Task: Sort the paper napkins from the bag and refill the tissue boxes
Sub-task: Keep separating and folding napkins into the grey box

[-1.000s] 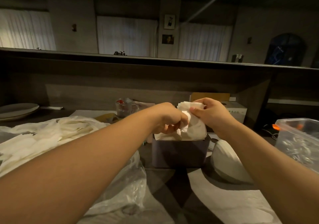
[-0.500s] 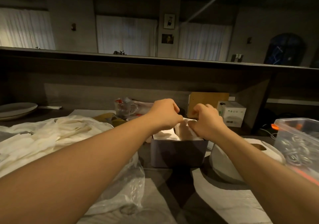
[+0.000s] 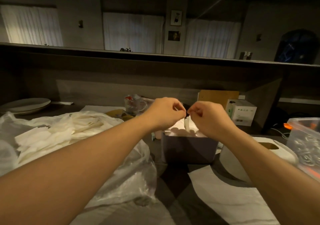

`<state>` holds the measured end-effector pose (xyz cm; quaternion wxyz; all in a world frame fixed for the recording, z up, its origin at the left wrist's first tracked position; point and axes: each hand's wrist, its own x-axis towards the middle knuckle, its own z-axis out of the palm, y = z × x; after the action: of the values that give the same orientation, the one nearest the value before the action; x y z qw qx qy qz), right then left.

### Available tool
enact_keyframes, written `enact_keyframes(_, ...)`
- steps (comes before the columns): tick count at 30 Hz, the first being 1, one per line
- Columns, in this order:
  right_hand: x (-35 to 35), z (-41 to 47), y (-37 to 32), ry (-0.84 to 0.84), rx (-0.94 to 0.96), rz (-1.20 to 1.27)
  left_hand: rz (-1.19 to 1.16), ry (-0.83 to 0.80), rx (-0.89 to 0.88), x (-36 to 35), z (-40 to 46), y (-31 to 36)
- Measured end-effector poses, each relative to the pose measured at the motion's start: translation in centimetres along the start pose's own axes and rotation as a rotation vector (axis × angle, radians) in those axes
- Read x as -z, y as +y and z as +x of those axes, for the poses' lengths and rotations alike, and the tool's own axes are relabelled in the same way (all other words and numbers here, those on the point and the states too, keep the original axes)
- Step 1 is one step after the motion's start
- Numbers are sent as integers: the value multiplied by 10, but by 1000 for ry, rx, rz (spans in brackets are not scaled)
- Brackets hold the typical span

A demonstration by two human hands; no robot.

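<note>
Head view shows both hands, left hand [image 3: 165,113] and right hand [image 3: 207,116], curled just above the napkins [image 3: 178,128] in the box [image 3: 188,149] at 12 o'clock, maybe pinching one; they're soft and flimsy, so I'd grab folded edges.

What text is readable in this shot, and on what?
No text can be read.
White box: a row of small green icons and a dark label near its bottom edge, too small to read.
Clear mug: a red mark, blurred.
Two framed pictures on the far wall: no lettering visible.
Tissue box: plain front, no print.
</note>
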<state>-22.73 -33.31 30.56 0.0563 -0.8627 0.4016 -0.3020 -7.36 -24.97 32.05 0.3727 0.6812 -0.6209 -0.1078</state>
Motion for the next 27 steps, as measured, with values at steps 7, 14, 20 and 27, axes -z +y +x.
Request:
enact_keyframes(7,-25,-21,-58,291,127,380,-337,166,141,60,-51,-51)
enact_keyframes(14,-62,-42,-147,52,148,639,-254,315,312,109,-108,-116)
enact_keyframes(20,-111,-32,-182,-471,77,432,243,238,381,117,-135,-157)
enact_keyframes(27,-150,-19,-199,-502,116,205,654,488,297,106,-130,-198)
